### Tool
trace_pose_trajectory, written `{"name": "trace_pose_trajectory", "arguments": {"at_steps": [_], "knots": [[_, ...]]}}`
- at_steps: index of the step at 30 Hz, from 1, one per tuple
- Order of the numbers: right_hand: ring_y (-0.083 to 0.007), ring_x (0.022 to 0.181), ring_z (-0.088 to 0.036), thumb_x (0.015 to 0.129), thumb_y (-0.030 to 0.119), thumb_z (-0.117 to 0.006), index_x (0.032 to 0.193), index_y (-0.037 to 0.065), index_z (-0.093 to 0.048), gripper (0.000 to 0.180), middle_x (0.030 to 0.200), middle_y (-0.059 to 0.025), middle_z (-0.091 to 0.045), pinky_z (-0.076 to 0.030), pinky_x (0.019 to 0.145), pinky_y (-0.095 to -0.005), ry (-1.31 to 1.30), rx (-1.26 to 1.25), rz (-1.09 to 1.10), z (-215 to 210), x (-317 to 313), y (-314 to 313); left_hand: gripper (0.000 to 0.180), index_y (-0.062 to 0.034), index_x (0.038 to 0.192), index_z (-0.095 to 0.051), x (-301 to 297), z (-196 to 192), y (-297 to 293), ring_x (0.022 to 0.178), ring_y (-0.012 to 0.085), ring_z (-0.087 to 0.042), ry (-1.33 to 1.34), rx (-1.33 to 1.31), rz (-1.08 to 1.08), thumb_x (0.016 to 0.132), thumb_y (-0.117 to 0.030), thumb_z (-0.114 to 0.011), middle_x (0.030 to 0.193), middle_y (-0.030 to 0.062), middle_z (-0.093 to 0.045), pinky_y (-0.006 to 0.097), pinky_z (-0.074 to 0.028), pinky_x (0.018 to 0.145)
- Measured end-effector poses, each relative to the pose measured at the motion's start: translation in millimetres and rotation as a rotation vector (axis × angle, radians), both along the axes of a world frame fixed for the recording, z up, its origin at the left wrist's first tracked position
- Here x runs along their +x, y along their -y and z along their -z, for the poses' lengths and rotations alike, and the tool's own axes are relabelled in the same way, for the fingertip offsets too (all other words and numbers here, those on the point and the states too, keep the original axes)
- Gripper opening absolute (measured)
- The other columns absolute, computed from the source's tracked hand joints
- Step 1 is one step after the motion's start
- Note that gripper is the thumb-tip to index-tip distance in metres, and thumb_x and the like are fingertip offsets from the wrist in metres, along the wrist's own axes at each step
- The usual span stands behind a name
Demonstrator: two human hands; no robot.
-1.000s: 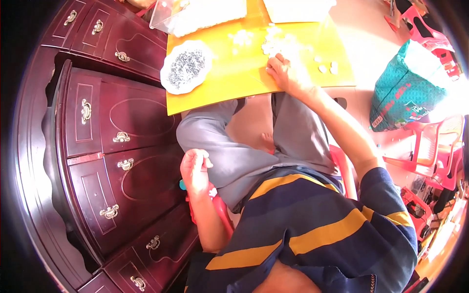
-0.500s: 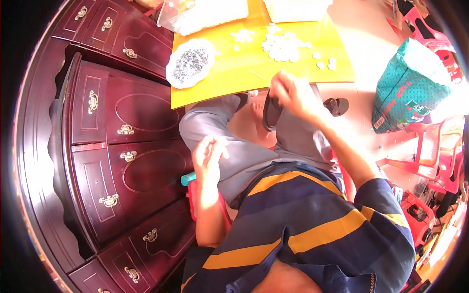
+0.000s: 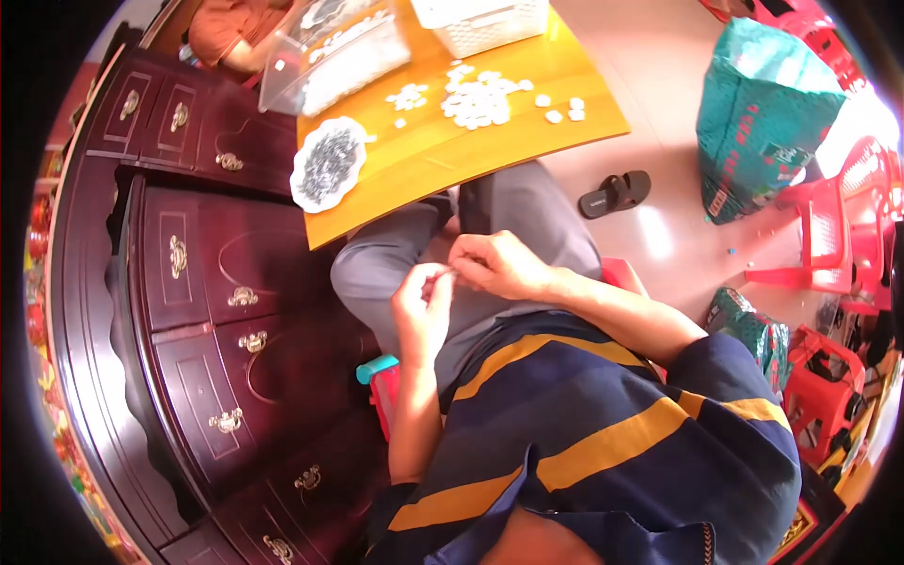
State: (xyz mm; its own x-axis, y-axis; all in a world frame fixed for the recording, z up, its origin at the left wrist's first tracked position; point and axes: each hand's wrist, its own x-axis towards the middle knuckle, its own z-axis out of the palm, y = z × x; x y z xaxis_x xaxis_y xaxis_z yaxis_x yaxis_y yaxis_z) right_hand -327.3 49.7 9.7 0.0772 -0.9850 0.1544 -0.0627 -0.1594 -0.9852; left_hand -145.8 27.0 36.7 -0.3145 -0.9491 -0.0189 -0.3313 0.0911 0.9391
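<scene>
Over the lap, the left hand (image 3: 421,306) and the right hand (image 3: 496,265) meet fingertip to fingertip, and both grips are pinched on a tiny piece (image 3: 453,272) held between them; it is too small to tell its kind or colour, and whether each hand truly clamps it or only touches it cannot be told for sure. Judging by how it vanishes between the fingers, it is very light, probably stiff, and easy to drop, so it is best taken at its edges with the tips of thumb and forefinger rather than the palm. Ahead of the grip, beyond the knees, lies the yellow surface (image 3: 443,160). On it, ahead and slightly right of the grip, sits a loose heap of small white pieces (image 3: 478,99), spread flat and not contained. Ahead and to the left stands a white scalloped plate (image 3: 327,164) filled with small dark grey bits. Farther ahead, a clear plastic box (image 3: 330,56) holds more pale pieces, and a white basket (image 3: 485,21) stands beside it, its contents hidden.
</scene>
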Motion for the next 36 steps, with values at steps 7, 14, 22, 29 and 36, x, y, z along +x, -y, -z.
{"name": "trace_pose_trajectory", "arguments": {"at_steps": [7, 14, 22, 29, 36], "knots": [[-0.0080, 0.072, -0.062, 0.102, 0.019, -0.062, 0.102, 0.003, -0.064, 0.015, 0.084, -0.0017, -0.068, -0.054, 0.066, -0.0232, 0.514, 0.419, -0.235, 14, 7, 5, 0.005, -0.0001, 0.097, -0.067, 5, -8, -11, 0.066, 0.0059, -0.059, 0.069, -0.072, -0.044, 0.096, -0.005, -0.067, 0.079, 0.0002, -0.067, 0.023, -0.049, 0.063], [-0.0093, 0.065, -0.060, 0.090, 0.009, -0.071, 0.097, 0.003, -0.065, 0.010, 0.080, -0.0041, -0.067, -0.051, 0.060, -0.0234, 0.789, 0.528, -0.173, 19, 16, 6, 0.005, 0.0003, 0.096, -0.067, 1, -11, -14, 0.065, 0.0070, -0.058, 0.112, -0.130, -0.083, 0.095, -0.004, -0.067, 0.080, 0.0007, -0.065, 0.023, -0.050, 0.061], [-0.0058, 0.069, -0.061, 0.095, 0.012, -0.069, 0.098, 0.006, -0.065, 0.008, 0.083, -0.0012, -0.068, -0.050, 0.059, -0.0194, 0.765, 0.596, -0.180, 8, 3, 9, 0.006, 0.0006, 0.100, -0.067, -13, -7, -5, 0.065, 0.0070, -0.057, -0.032, -0.043, -0.089, 0.095, -0.002, -0.066, 0.080, 0.0013, -0.064, 0.023, -0.050, 0.060], [-0.0075, 0.073, -0.064, 0.096, 0.006, -0.067, 0.100, 0.003, -0.065, 0.006, 0.089, -0.0055, -0.072, -0.051, 0.060, -0.0206, 0.808, 0.570, -0.168, 13, -12, 11, 0.015, -0.0006, 0.107, -0.067, -16, -5, 14, 0.067, 0.0044, -0.058, -0.087, -0.052, -0.105, 0.092, 0.001, -0.070, 0.084, -0.0012, -0.066, 0.020, -0.048, 0.061], [-0.0065, 0.078, -0.063, 0.097, 0.008, -0.069, 0.103, 0.003, -0.066, 0.009, 0.091, -0.0039, -0.073, -0.053, 0.070, -0.0225, 0.723, 0.516, -0.074, 11, -7, 15, 0.022, -0.0012, 0.112, -0.064, -7, 1, 27, 0.076, 0.0038, -0.064, -0.064, -0.064, -0.020, 0.092, 0.004, -0.068, 0.089, 0.0001, -0.068, 0.019, -0.050, 0.067]]}}
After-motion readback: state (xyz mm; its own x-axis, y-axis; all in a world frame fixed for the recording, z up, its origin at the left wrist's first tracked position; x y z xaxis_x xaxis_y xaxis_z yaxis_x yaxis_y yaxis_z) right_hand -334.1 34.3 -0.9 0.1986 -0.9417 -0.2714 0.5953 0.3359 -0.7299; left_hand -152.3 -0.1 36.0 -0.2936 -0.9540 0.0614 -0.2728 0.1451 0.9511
